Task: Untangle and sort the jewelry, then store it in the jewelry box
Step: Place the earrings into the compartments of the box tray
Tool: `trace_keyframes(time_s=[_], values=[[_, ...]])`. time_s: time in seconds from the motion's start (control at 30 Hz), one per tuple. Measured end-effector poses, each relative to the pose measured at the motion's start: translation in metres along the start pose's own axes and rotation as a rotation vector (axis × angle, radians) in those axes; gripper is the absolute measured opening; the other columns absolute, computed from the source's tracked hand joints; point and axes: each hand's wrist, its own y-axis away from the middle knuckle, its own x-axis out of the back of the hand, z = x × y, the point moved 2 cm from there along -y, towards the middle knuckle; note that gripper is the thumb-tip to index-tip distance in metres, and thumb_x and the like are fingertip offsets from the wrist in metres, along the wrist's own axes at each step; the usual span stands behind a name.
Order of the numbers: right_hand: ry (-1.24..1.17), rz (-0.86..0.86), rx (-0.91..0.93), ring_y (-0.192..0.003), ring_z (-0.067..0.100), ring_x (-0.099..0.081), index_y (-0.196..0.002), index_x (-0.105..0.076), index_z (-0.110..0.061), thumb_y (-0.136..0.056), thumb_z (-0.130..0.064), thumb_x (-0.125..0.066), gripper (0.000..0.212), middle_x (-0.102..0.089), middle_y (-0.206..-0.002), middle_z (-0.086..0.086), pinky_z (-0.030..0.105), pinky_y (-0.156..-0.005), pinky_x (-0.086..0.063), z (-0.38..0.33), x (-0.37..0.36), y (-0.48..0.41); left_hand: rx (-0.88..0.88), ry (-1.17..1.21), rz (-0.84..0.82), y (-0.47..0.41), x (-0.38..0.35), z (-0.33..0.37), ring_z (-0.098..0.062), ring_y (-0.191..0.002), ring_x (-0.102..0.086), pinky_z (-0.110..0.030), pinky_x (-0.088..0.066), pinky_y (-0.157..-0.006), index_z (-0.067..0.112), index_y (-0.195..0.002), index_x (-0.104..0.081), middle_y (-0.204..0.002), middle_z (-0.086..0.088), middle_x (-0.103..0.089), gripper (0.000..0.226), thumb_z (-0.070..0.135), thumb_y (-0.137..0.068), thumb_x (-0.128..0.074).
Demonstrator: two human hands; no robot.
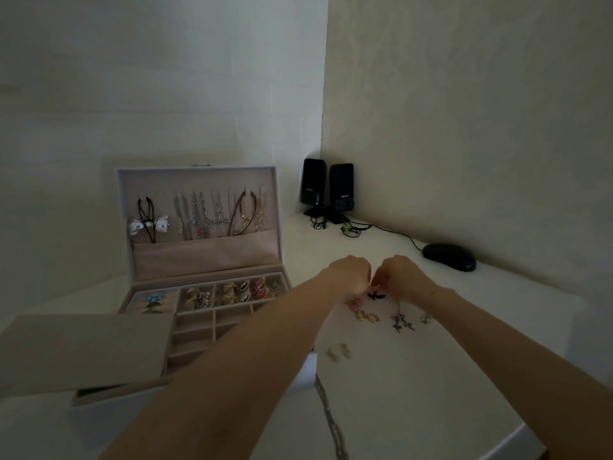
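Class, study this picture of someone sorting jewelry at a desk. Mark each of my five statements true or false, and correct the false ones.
1. The jewelry box stands with its lid open. True.
2. Necklaces hang inside the lid. True.
3. The computer mouse lies left of the box. False: it lies to the right, near the wall.
4. The left hand and right hand rest inside the box. False: both work together over the loose jewelry on the desk.
5. Two black speakers stand in the corner. True.
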Motion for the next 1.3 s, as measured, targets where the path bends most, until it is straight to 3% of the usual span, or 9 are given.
trace_keyframes(time_s=[0.2,0.4,0.53,0.63,0.9,1.03,1.1,1.23,1.3], values=[[-0.064,-0.002,-0.018,-0.095,0.024,-0.062,-0.095,-0.073,-0.007,-0.085,-0.013,-0.063,0.015,-0.07,-0.101,0.009,0.013,-0.055,-0.031,0.003,-0.003,-0.003,-0.021,0.023,0.022,-0.005,-0.009,0.003,-0.029,-0.102,-0.059,-0.035,-0.048,-0.083,0.004,-0.111,-0.061,-0.114,-0.014,-0.061,0.023,0.007,-0.09,-0.053],[-0.214,0.099,-0.018,-0.089,0.017,-0.064,-0.089,-0.074,-0.015,-0.081,-0.014,-0.071,0.008,-0.073,-0.094,0.002,0.024,-0.077,-0.045,-0.002,0.015,0.008,-0.065,0.053,0.076,0.011,0.011,0.0,-0.028,-0.105,-0.058,-0.035,-0.048,-0.088,0.004,-0.108,-0.061,-0.113,-0.013,-0.062,0.02,0.006,-0.089,-0.058],[-0.393,0.195,0.05,-0.074,0.002,-0.057,-0.088,-0.073,-0.015,-0.079,-0.017,-0.075,0.009,-0.068,-0.081,-0.006,0.003,-0.064,-0.035,-0.024,0.038,0.022,-0.147,0.158,0.168,0.046,0.041,-0.014,-0.024,-0.097,-0.061,-0.032,-0.047,-0.082,0.011,-0.093,-0.06,-0.103,-0.009,-0.065,0.009,0.013,-0.086,-0.065],[-0.652,0.217,0.119,-0.074,0.005,-0.064,-0.086,-0.072,-0.011,-0.078,-0.009,-0.074,0.008,-0.069,-0.08,-0.003,0.002,-0.064,-0.042,-0.051,0.053,0.037,-0.153,0.243,0.198,0.079,0.058,-0.031,-0.018,-0.084,-0.065,-0.022,-0.047,-0.068,0.018,-0.084,-0.054,-0.092,-0.003,-0.066,0.014,0.012,-0.085,-0.067],[-0.912,0.108,0.304,-0.079,0.019,-0.07,-0.076,-0.068,-0.015,-0.076,-0.001,-0.074,0.015,-0.071,-0.082,0.0,0.025,-0.079,-0.053,-0.138,0.059,0.062,-0.094,0.269,0.159,0.172,0.074,-0.089,-0.004,-0.079,-0.059,-0.012,-0.047,-0.07,0.026,-0.076,-0.052,-0.085,0.01,-0.062,0.019,0.018,-0.084,-0.069],[-0.899,0.087,0.336,-0.081,0.017,-0.067,-0.069,-0.064,-0.022,-0.073,0.0,-0.075,0.025,-0.066,-0.083,-0.001,0.031,-0.081,-0.056,-0.173,0.047,0.058,-0.059,0.242,0.148,0.189,0.073,-0.109,-0.009,-0.076,-0.058,-0.021,-0.048,-0.072,0.032,-0.071,-0.045,-0.076,0.01,-0.057,0.036,0.007,-0.083,-0.068],[-0.906,0.088,0.35,-0.079,0.013,-0.065,-0.067,-0.062,-0.026,-0.073,0.001,-0.075,0.03,-0.064,-0.08,-0.005,0.025,-0.078,-0.055,-0.185,0.04,0.056,-0.023,0.248,0.137,0.191,0.071,-0.122,-0.008,-0.073,-0.055,-0.015,-0.045,-0.068,0.029,-0.07,-0.046,-0.075,0.01,-0.055,0.036,0.003,-0.082,-0.067],[-0.862,0.106,0.375,-0.08,0.014,-0.061,-0.074,-0.06,-0.02,-0.075,0.003,-0.072,0.026,-0.063,-0.087,0.001,0.014,-0.07,-0.05,-0.197,0.032,0.051,0.02,0.261,0.13,0.188,0.063,-0.144,-0.009,-0.073,-0.055,-0.025,-0.046,-0.071,0.025,-0.069,-0.051,-0.076,0.008,-0.056,0.031,0.004,-0.078,-0.071],[-0.845,0.101,0.385,-0.08,0.012,-0.059,-0.079,-0.06,-0.015,-0.076,0.003,-0.071,0.022,-0.062,-0.087,0.001,0.009,-0.066,-0.046,-0.2,0.032,0.05,0.013,0.246,0.131,0.188,0.062,-0.148,-0.004,-0.071,-0.052,-0.022,-0.043,-0.068,0.026,-0.069,-0.05,-0.076,0.009,-0.054,0.03,0.006,-0.079,-0.071]])
